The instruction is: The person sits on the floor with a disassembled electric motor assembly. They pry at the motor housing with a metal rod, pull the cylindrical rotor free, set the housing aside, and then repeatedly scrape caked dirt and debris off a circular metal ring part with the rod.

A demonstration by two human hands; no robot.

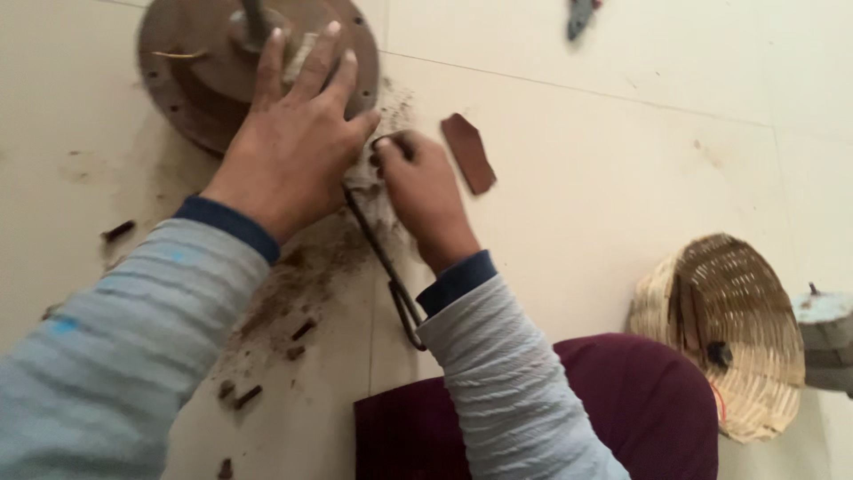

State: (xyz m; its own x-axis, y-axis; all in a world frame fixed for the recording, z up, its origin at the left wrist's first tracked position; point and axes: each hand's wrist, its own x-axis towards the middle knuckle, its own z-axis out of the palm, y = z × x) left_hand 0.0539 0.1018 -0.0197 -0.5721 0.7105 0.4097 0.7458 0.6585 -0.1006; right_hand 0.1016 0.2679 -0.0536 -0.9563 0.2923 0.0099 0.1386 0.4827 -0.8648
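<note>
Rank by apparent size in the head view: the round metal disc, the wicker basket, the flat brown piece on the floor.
1. round metal disc, partly cut off by the frame and covered by the left hand.
2. wicker basket; close to the disc, so this order is unsure.
3. flat brown piece, clearly smallest.

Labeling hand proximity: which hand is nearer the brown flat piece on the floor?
Right. The right hand sits just beside the brown flat piece, not touching. The left hand is farther away, resting on the round metal disc.
</note>
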